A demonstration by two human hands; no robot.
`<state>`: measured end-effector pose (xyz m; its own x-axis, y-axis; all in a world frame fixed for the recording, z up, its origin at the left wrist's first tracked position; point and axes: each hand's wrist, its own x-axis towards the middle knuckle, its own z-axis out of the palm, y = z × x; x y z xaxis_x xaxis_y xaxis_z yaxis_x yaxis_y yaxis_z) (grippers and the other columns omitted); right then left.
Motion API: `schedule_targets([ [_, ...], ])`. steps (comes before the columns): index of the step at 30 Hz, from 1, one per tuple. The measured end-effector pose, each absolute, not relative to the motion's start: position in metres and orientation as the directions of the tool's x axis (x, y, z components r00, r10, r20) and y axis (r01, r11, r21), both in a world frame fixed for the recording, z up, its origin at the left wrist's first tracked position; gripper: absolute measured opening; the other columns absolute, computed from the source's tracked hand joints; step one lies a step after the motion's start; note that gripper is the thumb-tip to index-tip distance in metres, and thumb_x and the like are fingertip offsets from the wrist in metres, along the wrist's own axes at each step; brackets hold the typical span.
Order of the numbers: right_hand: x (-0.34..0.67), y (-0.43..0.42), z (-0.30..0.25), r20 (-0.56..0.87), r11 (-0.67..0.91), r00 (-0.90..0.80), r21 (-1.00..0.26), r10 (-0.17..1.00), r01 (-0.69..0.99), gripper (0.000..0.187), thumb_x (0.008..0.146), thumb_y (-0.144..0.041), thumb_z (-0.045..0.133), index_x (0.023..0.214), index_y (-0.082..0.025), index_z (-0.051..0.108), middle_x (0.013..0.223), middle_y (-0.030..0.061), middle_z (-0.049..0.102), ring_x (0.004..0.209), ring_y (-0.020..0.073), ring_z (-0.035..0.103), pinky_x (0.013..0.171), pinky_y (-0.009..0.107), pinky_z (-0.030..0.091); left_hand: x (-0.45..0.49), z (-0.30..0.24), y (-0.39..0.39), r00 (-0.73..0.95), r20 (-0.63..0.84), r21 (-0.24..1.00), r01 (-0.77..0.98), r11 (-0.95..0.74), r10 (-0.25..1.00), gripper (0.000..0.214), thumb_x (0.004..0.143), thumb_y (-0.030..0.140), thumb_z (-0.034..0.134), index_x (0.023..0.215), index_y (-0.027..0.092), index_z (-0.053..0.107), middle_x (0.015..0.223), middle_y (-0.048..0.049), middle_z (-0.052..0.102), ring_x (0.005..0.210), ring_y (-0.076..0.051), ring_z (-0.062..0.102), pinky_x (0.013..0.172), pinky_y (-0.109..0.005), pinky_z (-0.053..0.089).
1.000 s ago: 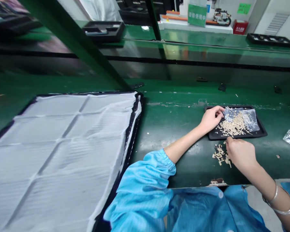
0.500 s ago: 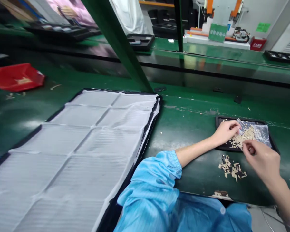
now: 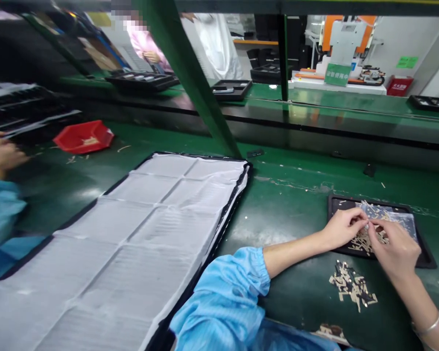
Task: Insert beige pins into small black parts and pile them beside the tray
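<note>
My left hand (image 3: 346, 226) and my right hand (image 3: 395, 246) meet fingertip to fingertip over a shallow black tray (image 3: 426, 258). Both are closed in a pinch, and whatever sits between the fingertips is too small to make out. Beneath them in the tray lies a heap of small beige strips (image 3: 362, 241), partly hidden by my hands. Clear plastic bags (image 3: 406, 222) with more strips fill the tray's far right part. On the green bench just in front of the tray is a loose pile of small beige and black pieces (image 3: 353, 285).
A large black tray covered with white sheeting (image 3: 131, 234) occupies the bench to my left. Beyond it stands a red bin (image 3: 84, 137) holding beige strips. A co-worker's hand (image 3: 2, 153) shows at the far left. A slanted green post (image 3: 193, 83) rises behind.
My hands have come together, fingertips now meeting above the tray. The view has shifted, bringing a co-worker's hand and sleeve in at the left.
</note>
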<state>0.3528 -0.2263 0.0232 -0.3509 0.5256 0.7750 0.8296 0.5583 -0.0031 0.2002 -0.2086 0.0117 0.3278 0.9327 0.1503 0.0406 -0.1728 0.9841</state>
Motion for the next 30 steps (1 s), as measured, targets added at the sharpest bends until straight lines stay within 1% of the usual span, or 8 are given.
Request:
schedule_targets([
  [4, 0.35, -0.229, 0.022, 0.743, 0.561, -0.264, -0.178, 0.615, 0.808, 0.006, 0.083, -0.017, 0.059, 0.085, -0.017, 0.064, 0.072, 0.0016, 0.07, 0.062, 0.0127, 0.063, 0.062, 0.023, 0.047, 0.197, 0.011, -0.21, 0.313, 0.14, 0.989, 0.009, -0.15, 0.939, 0.015, 0.084, 0.028, 0.054, 0.079, 0.015, 0.058, 0.069, 0.0002, 0.058, 0.065, -0.012, 0.056, 0.064, -0.022, 0.045],
  [6, 0.349, -0.231, 0.022, 0.714, 0.557, -0.253, -0.225, 0.652, 0.799, 0.006, 0.084, -0.017, 0.059, 0.085, -0.017, 0.064, 0.074, 0.0022, 0.07, 0.064, 0.0131, 0.064, 0.064, 0.023, 0.048, 0.196, 0.011, -0.211, 0.319, 0.151, 0.986, 0.023, -0.167, 0.936, 0.013, 0.084, 0.026, 0.053, 0.078, 0.016, 0.058, 0.067, 0.0008, 0.057, 0.064, -0.012, 0.055, 0.065, -0.022, 0.045],
  [9, 0.347, -0.234, 0.023, 0.69, 0.561, -0.264, -0.246, 0.674, 0.79, 0.007, 0.085, -0.018, 0.059, 0.085, -0.017, 0.065, 0.077, 0.0033, 0.071, 0.066, 0.0136, 0.064, 0.065, 0.024, 0.048, 0.196, 0.012, -0.213, 0.321, 0.181, 0.973, 0.079, -0.216, 0.93, 0.009, 0.083, 0.021, 0.052, 0.077, 0.016, 0.058, 0.069, 0.0005, 0.058, 0.065, -0.012, 0.056, 0.067, -0.022, 0.045],
  [14, 0.346, -0.236, 0.025, 0.668, 0.549, -0.276, -0.239, 0.692, 0.801, 0.01, 0.085, -0.019, 0.057, 0.081, -0.017, 0.066, 0.074, 0.0034, 0.07, 0.065, 0.0134, 0.065, 0.064, 0.024, 0.047, 0.196, 0.014, -0.217, 0.326, 0.202, 0.925, 0.247, -0.289, 0.924, 0.012, 0.085, 0.016, 0.048, 0.079, 0.017, 0.058, 0.073, -0.0011, 0.062, 0.07, -0.014, 0.058, 0.07, -0.024, 0.045],
  [18, 0.346, -0.236, 0.024, 0.671, 0.547, -0.28, -0.223, 0.687, 0.807, 0.009, 0.083, -0.017, 0.057, 0.079, -0.017, 0.065, 0.07, 0.0021, 0.068, 0.063, 0.0129, 0.063, 0.062, 0.023, 0.046, 0.195, 0.017, -0.219, 0.338, 0.189, 0.919, 0.27, -0.288, 0.922, 0.013, 0.084, 0.016, 0.049, 0.076, 0.018, 0.058, 0.072, -0.0002, 0.062, 0.068, -0.014, 0.057, 0.069, -0.023, 0.043],
  [21, 0.345, -0.237, 0.024, 0.673, 0.548, -0.269, -0.24, 0.689, 0.802, 0.009, 0.081, -0.015, 0.057, 0.076, -0.017, 0.064, 0.068, 0.0013, 0.068, 0.062, 0.0124, 0.062, 0.062, 0.023, 0.046, 0.194, 0.019, -0.217, 0.359, 0.145, 0.959, 0.177, -0.22, 0.922, 0.012, 0.083, 0.016, 0.051, 0.072, 0.016, 0.056, 0.064, 0.0014, 0.056, 0.062, -0.012, 0.052, 0.064, -0.022, 0.041],
  [26, 0.35, -0.234, 0.027, 0.697, 0.533, -0.21, -0.284, 0.686, 0.797, 0.007, 0.079, -0.013, 0.058, 0.074, -0.017, 0.062, 0.065, 0.0008, 0.066, 0.057, 0.0115, 0.059, 0.059, 0.023, 0.045, 0.191, 0.021, -0.213, 0.461, 0.065, 0.992, -0.122, -0.01, 0.885, 0.015, 0.081, 0.026, 0.057, 0.073, 0.014, 0.053, 0.059, 0.0019, 0.054, 0.055, -0.009, 0.049, 0.059, -0.021, 0.04],
  [30, 0.358, -0.229, 0.03, 0.718, 0.473, -0.133, -0.295, 0.683, 0.83, 0.005, 0.079, -0.014, 0.059, 0.078, -0.017, 0.063, 0.065, 0.0016, 0.066, 0.052, 0.0112, 0.055, 0.056, 0.024, 0.045, 0.191, 0.02, -0.211, 0.435, 0.05, 0.979, -0.201, 0.043, 0.899, 0.021, 0.082, 0.034, 0.058, 0.075, 0.015, 0.051, 0.059, 0.0019, 0.056, 0.05, -0.007, 0.045, 0.055, -0.02, 0.036],
])
